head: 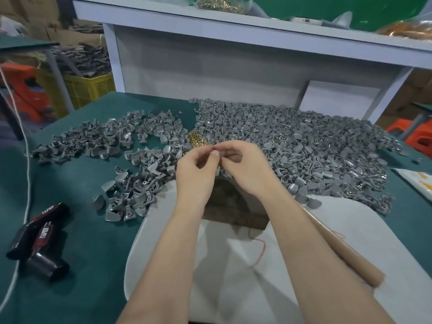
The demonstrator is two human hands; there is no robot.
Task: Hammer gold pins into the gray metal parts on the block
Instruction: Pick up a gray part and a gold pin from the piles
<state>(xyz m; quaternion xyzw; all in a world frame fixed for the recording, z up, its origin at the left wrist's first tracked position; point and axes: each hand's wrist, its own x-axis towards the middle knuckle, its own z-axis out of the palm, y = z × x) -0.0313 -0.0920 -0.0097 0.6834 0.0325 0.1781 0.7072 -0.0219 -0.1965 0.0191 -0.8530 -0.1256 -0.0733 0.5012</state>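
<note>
My left hand [195, 170] and my right hand [245, 164] meet above the dark block [230, 206], fingertips pinched together around something small that I cannot make out. A gray metal part [219, 170] peeks out between the two hands. A small heap of gold pins [197, 139] lies just beyond my fingers. A big pile of gray metal parts [304, 148] covers the right of the green table, and a looser spread of gray parts [112, 141] lies at the left. The wooden hammer handle [346, 251] rests under my right forearm.
A gray cloth [233, 265] lies under the block. A black tool with red labels [38, 239] lies at the near left, beside a white cord [28, 174]. A white shelf [233, 31] stands behind the table. A yellow crate [86, 87] sits at the far left.
</note>
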